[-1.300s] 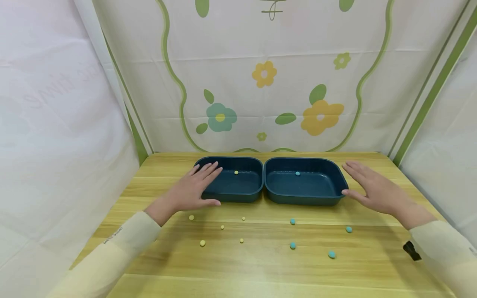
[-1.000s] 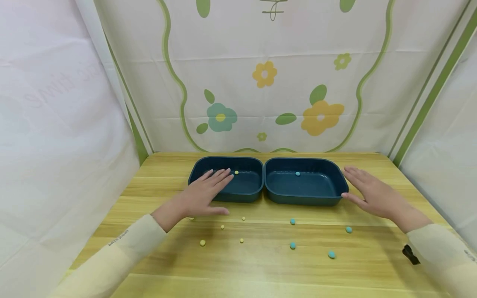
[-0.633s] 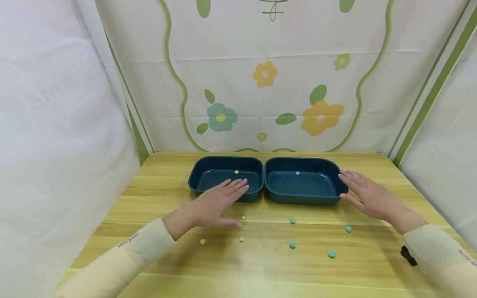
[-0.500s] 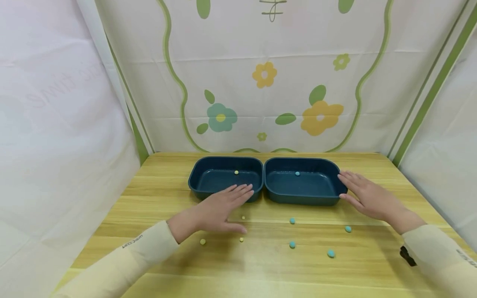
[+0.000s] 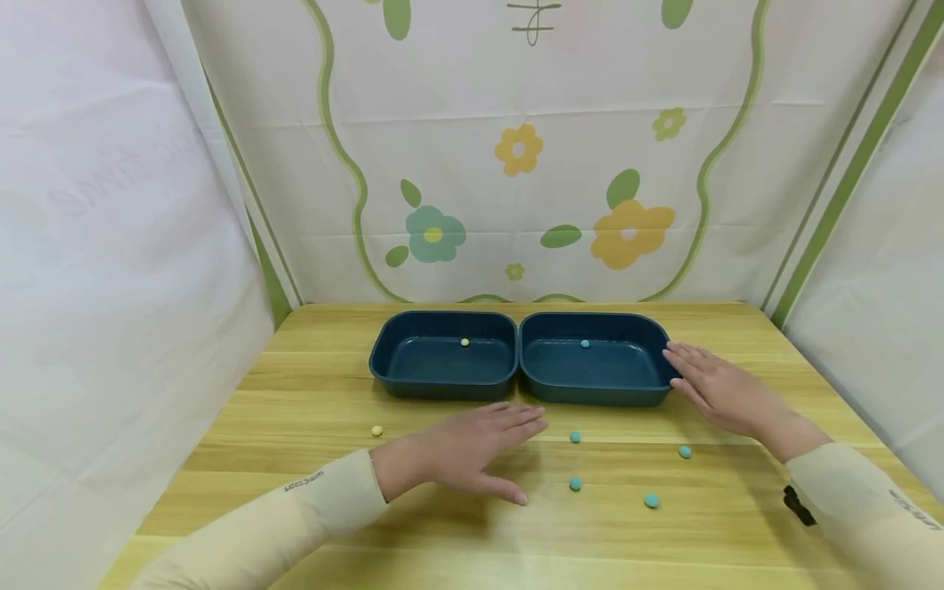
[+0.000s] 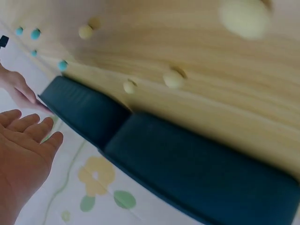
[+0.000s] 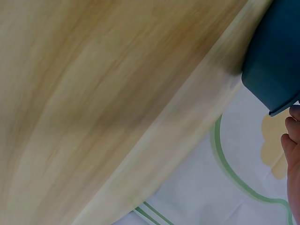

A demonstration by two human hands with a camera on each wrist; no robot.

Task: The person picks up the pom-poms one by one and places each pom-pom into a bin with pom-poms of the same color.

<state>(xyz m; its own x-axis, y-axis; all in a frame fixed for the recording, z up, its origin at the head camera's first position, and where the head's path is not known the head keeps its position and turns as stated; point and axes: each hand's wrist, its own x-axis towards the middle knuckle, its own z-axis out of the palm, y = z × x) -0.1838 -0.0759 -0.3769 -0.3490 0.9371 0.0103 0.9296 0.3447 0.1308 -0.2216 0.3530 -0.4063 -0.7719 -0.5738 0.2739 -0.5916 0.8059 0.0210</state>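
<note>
My left hand hovers over the table in front of the two dark blue trays, fingers extended and thumb apart, holding nothing. Beneath and around it lie small yellow balls, most hidden by the hand and forearm in the head view. One yellow ball shows left of the wrist. My right hand has straight fingers, with fingertips right at the right end of the right tray. A single blue ball sits in that tray, and a yellow ball in the left tray.
Several blue balls, such as the nearest blue ball, lie on the wooden table between the hands. Behind the trays hangs a white cloth printed with flowers. More white cloth closes off both sides.
My left hand has swept from over the left tray rightward and nearer, to the table in front. The left tray is uncovered. My right hand has shifted slightly left and nearer.
</note>
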